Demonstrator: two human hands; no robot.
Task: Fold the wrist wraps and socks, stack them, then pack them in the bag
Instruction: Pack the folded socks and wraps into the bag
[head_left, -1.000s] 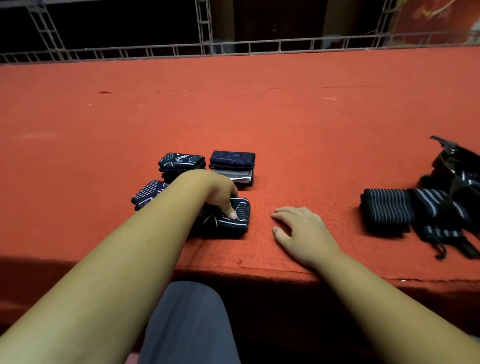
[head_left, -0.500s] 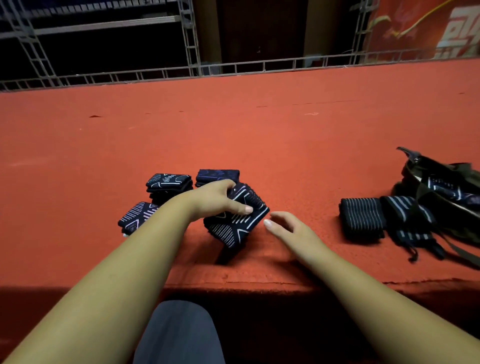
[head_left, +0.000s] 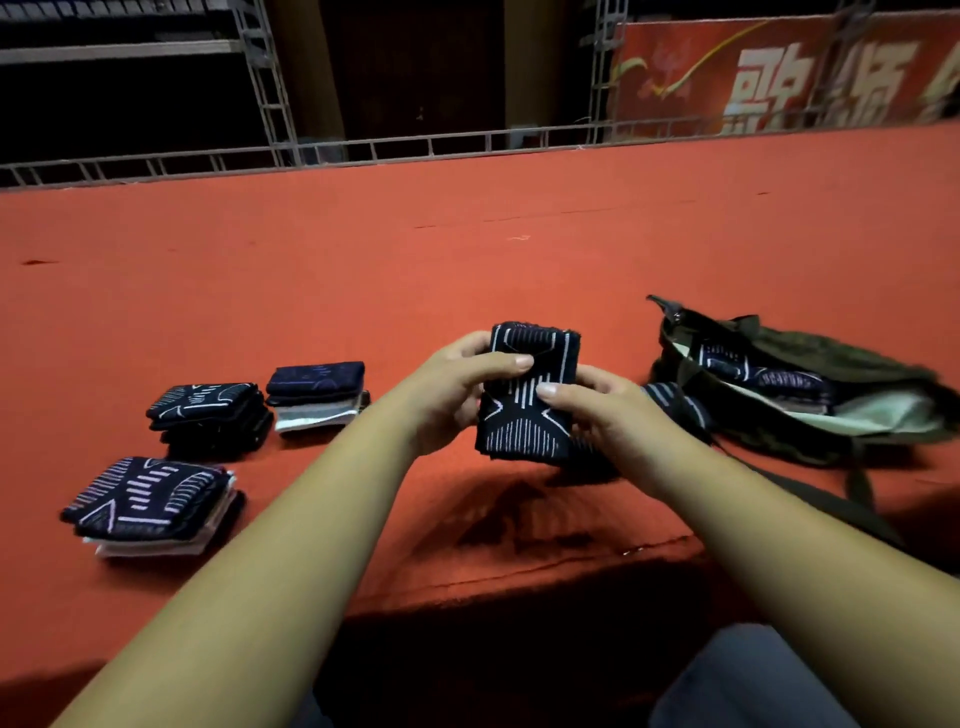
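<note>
Both hands hold a folded stack of dark socks with white line patterns (head_left: 524, 415) up above the red surface. My left hand (head_left: 457, 384) grips its left side, thumb across the front. My right hand (head_left: 597, 410) grips the right side. Three more folded sock stacks lie to the left: one near the front (head_left: 150, 501), one behind it (head_left: 208, 415), one further right (head_left: 317, 392). A dark green bag (head_left: 810, 395) lies open on the right with folded socks inside. Striped wrist wraps (head_left: 675, 405) lie beside the bag, partly hidden by my right hand.
The red carpeted platform (head_left: 467, 260) stretches far back to a metal truss railing (head_left: 415, 145). Its front edge drops off just below my forearms. The bag's strap (head_left: 857, 488) trails toward the front right. My knees show below the edge.
My left hand lifted the nearest sock stack off the surface and carried it rightward. My right hand left the carpet and joined the hold. The view swung to the right.
</note>
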